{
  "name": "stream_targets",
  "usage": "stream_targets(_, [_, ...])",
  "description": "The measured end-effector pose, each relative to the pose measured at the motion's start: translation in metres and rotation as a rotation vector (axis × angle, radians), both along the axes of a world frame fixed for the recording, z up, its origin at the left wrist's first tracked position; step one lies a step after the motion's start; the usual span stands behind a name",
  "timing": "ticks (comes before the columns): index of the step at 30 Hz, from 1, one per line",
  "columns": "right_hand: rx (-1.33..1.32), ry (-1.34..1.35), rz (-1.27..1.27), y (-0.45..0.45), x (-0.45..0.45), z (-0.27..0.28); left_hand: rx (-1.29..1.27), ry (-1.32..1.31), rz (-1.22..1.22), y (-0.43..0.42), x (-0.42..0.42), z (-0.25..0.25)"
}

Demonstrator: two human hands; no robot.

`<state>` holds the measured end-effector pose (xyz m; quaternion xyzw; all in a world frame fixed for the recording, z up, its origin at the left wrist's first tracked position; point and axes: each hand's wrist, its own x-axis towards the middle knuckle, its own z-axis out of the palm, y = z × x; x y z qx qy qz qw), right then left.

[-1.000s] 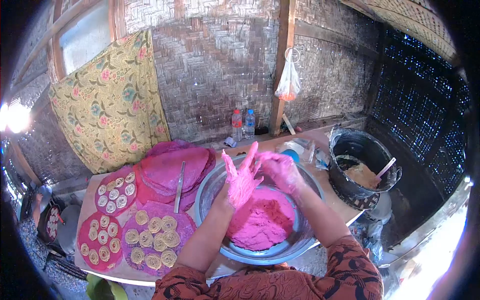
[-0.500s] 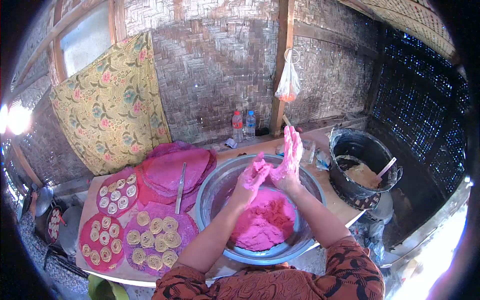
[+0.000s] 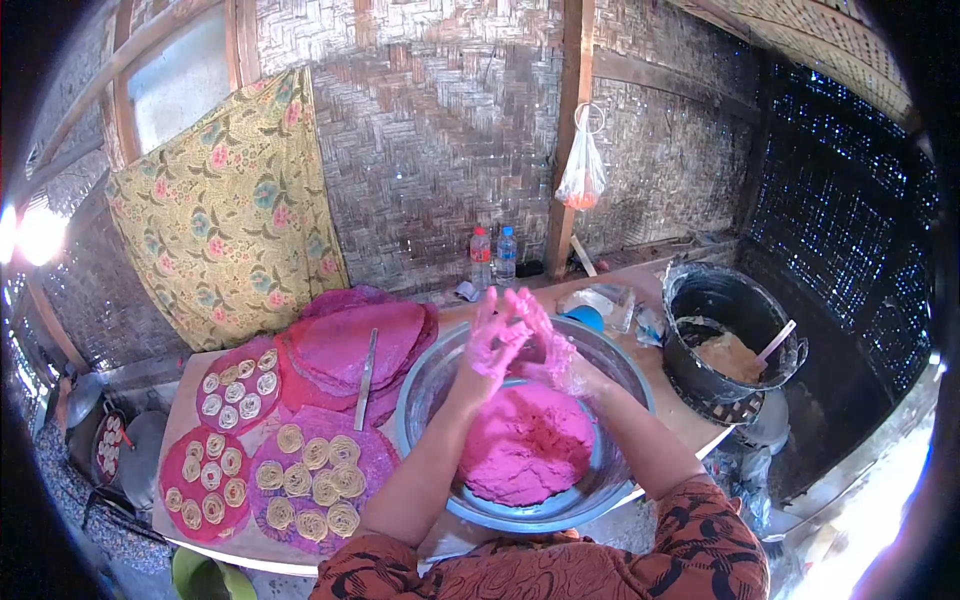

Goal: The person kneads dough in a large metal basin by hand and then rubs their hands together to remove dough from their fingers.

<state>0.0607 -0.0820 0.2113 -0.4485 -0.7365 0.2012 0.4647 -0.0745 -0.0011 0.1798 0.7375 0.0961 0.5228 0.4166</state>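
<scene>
A mass of pink dough [image 3: 525, 455] lies in a wide metal basin [image 3: 420, 400], with a rough darker hollow near its middle. Above the far part of the dough, my left hand [image 3: 492, 345] and my right hand [image 3: 548, 352] are raised close together, their palms turned toward each other. Pink dough residue coats both. The fingers of each stretch upward, somewhat blurred, and partly overlap in view. No separate lump of dough can be made out between them. A blue cup-like item [image 3: 585, 317] shows just behind the basin's far rim.
Left of the basin, coiled noodle-like rounds [image 3: 297, 478] rest on pink mesh discs; more discs [image 3: 350, 345] are stacked behind under a long flat blade [image 3: 367, 370]. At right stands a black bucket [image 3: 690, 350] holding pale batter and a spatula. Two bottles [image 3: 493, 258] stand by the wall.
My right hand has come down and left from its upright pose to meet my left hand, which has risen slightly. The blue item behind the basin has come into sight.
</scene>
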Motion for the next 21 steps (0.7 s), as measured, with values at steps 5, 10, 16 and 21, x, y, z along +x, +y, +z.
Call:
stream_targets(5, [-0.261,0.28,0.353,0.018,0.006,-0.035,0.154,0.152,0.032,0.019,0.0,-0.013])
stream_targets(10, [-0.244,0.206,0.335,0.018,0.006,-0.034,0.192,0.023,0.064,0.002,-0.001,-0.002])
stream_targets(16, [-0.265,0.295,0.398,0.007,-0.006,-0.01,-0.442,-0.341,-0.096,0.005,-0.011,0.013])
stream_targets(21, [-0.436,1.365,0.731,-0.001,-0.004,0.023,-0.56,-0.478,-0.011,0.033,-0.023,-0.004])
